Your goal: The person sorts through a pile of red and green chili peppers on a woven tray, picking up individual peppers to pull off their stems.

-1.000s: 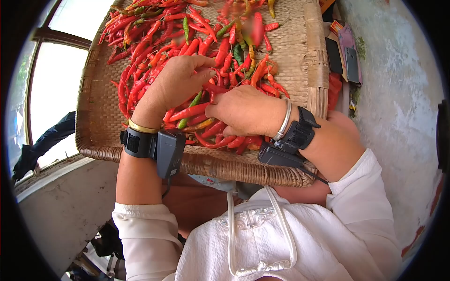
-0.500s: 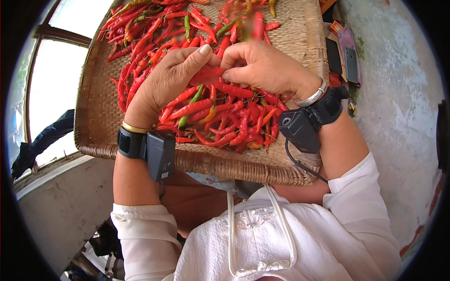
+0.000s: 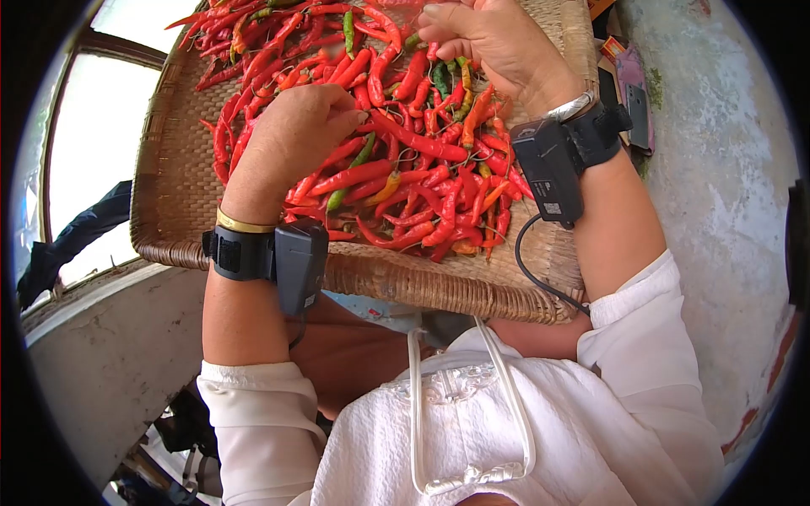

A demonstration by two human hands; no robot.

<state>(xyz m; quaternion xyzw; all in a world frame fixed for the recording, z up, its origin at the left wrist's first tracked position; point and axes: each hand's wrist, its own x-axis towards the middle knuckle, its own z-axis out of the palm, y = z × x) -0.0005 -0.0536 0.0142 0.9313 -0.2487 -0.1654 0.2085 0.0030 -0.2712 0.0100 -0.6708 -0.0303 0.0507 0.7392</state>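
My left hand [image 3: 299, 139] is over the left part of the red chili peppers [image 3: 439, 211], palm down with its fingers curled. Its thumb tip is beside the end of a long red pepper [image 3: 418, 139]; whatever is between the fingers is hidden. At the top of the view, my right hand [image 3: 485, 42] is raised above the pile with its fingers loosely bent and apart, and I see nothing in it. A few green peppers [image 3: 348, 34] lie among the red ones in the woven basket [image 3: 456, 295].
Black devices are strapped to both wrists, and a cable [image 3: 527, 266] hangs from the right one. A phone [image 3: 636, 118] and other small items lie right of the basket, near a pale wall [image 3: 717, 169]. At the left are a window [image 3: 101, 160] and dark cloth [image 3: 76, 244].
My hands were together around a red pepper and are now apart. The right one moved up and has let go; the left moved slightly down, and its fingers now point down toward the pile.
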